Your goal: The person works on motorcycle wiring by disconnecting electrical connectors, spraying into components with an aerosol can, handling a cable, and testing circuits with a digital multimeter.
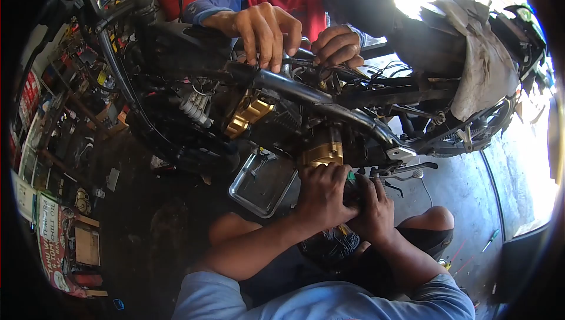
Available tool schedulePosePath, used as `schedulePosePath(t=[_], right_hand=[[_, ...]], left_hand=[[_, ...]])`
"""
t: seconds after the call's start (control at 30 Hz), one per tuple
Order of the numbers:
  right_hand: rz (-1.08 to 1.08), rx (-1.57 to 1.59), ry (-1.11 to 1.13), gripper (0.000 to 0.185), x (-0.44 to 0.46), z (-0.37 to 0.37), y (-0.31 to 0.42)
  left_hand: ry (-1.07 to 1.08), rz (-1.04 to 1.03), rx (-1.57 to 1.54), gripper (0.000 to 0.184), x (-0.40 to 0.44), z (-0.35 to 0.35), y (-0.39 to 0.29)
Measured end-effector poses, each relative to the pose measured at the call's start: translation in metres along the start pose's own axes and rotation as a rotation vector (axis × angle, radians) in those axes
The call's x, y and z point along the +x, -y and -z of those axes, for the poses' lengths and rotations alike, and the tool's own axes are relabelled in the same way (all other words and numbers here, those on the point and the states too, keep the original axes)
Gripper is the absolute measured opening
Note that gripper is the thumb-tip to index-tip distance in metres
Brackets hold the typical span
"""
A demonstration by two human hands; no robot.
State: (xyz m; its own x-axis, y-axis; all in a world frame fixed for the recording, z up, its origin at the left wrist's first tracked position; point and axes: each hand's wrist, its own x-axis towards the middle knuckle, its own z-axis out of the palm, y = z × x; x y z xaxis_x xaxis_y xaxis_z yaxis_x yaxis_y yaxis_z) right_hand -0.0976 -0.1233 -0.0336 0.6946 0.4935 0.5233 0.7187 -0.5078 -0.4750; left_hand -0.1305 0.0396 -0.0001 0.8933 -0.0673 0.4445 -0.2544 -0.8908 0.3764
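Observation:
Both my hands are close together at the lower side of a partly stripped motorcycle (294,90). My left hand (323,193) is closed, its fingers curled just below a gold engine cover (322,154). My right hand (374,211) is closed beside it. Between them shows a dark object with a green part (351,176); both hands seem to grip it, but my fingers hide most of it and its kind is unclear. Left of my hands, a metal tray (262,209) on the floor holds a spring-like part (263,164).
Across the motorcycle, a co-worker's hands (265,32) rest on and near the frame tube. A grey cloth (485,55) hangs over the rear. Cluttered shelves (59,114) stand at left. A screwdriver (490,240) lies on the floor at right, near a dark box edge (527,261).

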Motion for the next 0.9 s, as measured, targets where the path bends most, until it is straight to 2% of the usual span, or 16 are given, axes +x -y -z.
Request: schedulePosePath(t=[0.03,0.1,0.13,0.2,0.27,0.3,0.37,0.4,0.43,0.5,0.6,0.77,0.9], right_hand=[[0.003,-0.003,0.007,0.070,-0.001,0.000,0.000],[-0.105,0.096,0.138,0.074,-0.004,-0.003,0.000],[-0.119,0.085,0.161,0.075,-0.006,-0.007,-0.001],[-0.137,0.076,0.259,0.075,-0.009,-0.011,0.000],[-0.107,0.037,0.409,0.075,-0.018,-0.023,-0.010],[-0.105,0.029,0.416,0.075,-0.022,-0.029,-0.012],[-0.068,-0.076,0.721,0.068,-0.028,-0.042,-0.014],[-0.133,-0.165,0.903,0.058,-0.033,-0.058,-0.018],[-0.134,-0.174,0.907,0.058,-0.032,-0.062,-0.013],[-0.061,-0.080,1.136,0.050,-0.032,-0.068,0.000],[0.033,-0.142,1.247,0.047,-0.059,-0.113,-0.008],[0.115,-0.192,1.305,0.045,-0.111,-0.188,-0.036],[0.198,-0.209,1.360,0.043,-0.125,-0.221,-0.049]], left_hand=[[-0.004,0.006,-0.004,0.070,-0.001,0.000,0.003],[0.196,0.062,0.038,0.070,-0.005,0.000,0.009],[0.191,0.065,0.030,0.070,-0.006,0.002,0.011],[0.433,0.139,0.055,0.070,-0.009,0.007,0.016],[0.434,0.105,0.111,0.070,-0.013,0.011,0.018],[0.438,0.071,0.177,0.070,-0.014,0.012,0.018],[0.385,0.058,0.131,0.068,-0.013,0.010,0.019],[0.339,0.041,0.094,0.067,-0.012,0.010,0.020],[0.334,0.042,0.086,0.067,-0.010,0.011,0.019],[0.350,0.031,0.049,0.061,-0.003,0.016,0.017],[0.308,0.028,-0.010,0.053,0.003,0.018,0.013],[0.174,-0.042,-0.126,0.044,0.007,0.009,0.013],[0.090,-0.073,-0.172,0.036,0.006,0.005,0.017]])
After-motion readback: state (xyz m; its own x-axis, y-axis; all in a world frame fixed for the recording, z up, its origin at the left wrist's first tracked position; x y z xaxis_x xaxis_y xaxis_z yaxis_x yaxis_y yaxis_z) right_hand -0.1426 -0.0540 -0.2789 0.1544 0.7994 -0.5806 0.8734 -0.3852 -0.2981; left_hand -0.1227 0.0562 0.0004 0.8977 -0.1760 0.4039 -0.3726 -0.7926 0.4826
